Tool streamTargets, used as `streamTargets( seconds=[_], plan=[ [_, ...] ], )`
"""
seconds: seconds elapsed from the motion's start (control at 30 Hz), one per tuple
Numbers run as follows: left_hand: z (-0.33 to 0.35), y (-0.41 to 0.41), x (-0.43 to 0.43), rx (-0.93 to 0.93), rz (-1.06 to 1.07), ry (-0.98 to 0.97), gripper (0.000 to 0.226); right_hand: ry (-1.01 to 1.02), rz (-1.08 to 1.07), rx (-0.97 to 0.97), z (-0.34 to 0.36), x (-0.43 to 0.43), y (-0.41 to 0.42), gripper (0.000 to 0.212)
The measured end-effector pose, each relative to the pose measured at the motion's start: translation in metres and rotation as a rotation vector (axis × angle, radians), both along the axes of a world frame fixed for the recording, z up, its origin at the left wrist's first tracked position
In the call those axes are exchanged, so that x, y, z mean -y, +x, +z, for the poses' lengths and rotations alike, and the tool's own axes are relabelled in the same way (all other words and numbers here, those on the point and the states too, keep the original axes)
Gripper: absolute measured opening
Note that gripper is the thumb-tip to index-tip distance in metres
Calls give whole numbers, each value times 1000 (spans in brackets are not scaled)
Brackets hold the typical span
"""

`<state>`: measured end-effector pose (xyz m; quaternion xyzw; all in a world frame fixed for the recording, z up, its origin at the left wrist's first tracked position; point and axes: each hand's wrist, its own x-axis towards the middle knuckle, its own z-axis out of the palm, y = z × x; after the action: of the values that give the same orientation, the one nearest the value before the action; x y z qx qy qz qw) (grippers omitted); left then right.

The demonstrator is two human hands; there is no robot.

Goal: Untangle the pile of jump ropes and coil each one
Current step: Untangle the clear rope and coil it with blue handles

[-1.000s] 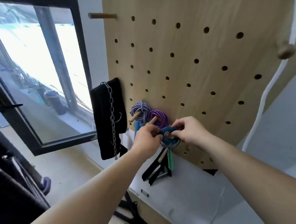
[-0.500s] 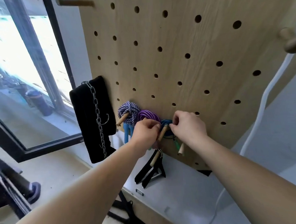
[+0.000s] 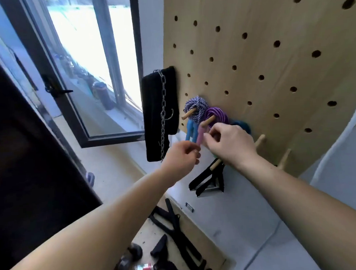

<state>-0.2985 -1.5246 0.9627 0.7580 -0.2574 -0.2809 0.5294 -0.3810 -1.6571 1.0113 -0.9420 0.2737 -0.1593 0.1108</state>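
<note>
Three coiled jump ropes hang on wooden pegs low on the pegboard (image 3: pixel 272 63): a blue-and-white braided rope (image 3: pixel 196 107) with blue handles (image 3: pixel 189 130), a purple rope (image 3: pixel 218 114) with a pink handle (image 3: pixel 200 134), and a teal rope (image 3: pixel 242 125), half hidden behind my right hand. My right hand (image 3: pixel 229 142) hovers in front of the teal coil, its fingers loosely curled with the tips beside the pink handle. My left hand (image 3: pixel 182 158) is lower left, away from the board, loosely curled and holding nothing.
A black padded belt with a chain (image 3: pixel 161 115) hangs left of the ropes. Black strap handles (image 3: pixel 208 179) hang on a lower peg, with two bare pegs (image 3: pixel 260 139) to the right. A white cord (image 3: pixel 338 138) runs down the right. Black straps (image 3: pixel 177 223) and a bottle (image 3: pixel 144 269) lie on the floor.
The teal coil, held in both hands before, now hangs on its peg. Both hands have let go and drawn back from the board, the left farther down and left.
</note>
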Motion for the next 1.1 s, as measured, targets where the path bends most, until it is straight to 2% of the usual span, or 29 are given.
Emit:
streamTargets(
  seconds=[0.13, 0.3, 0.4, 0.47, 0.57, 0.63, 0.8, 0.9, 0.97, 1.1],
  plan=[
    [-42, -20, -96, 66, 99, 79, 23, 2, 260, -71, -39, -87, 2, 32],
    [-105, -59, -240, 6, 286, 200, 20, 48, 593, -381, -106, -199, -11, 32],
    [-129, -102, -326, -45, 442, 279, 20, 6, 800, -612, -147, -271, -23, 26],
    [-141, -137, -378, -58, 474, 325, 20, -67, 937, -720, -168, -325, -29, 29],
    [-156, -194, -440, -76, 494, 413, 26, -103, 1123, -818, -189, -409, -42, 24],
    [-164, -229, -475, -93, 527, 537, 19, -125, 1262, -869, -199, -460, -57, 22],
    [-196, -325, -555, -250, 906, 630, 42, -97, 1461, -1008, -227, -560, -112, 21],
    [-212, -383, -582, -405, 1203, 642, 29, -87, 1600, -1064, -243, -608, -145, 23],
    [-224, -424, -591, -517, 1387, 619, 33, -159, 1714, -1082, -246, -637, -169, 20],
    [-233, -498, -600, -639, 1613, 558, 20, -263, 1909, -1113, -249, -695, -224, 24]
  ],
)
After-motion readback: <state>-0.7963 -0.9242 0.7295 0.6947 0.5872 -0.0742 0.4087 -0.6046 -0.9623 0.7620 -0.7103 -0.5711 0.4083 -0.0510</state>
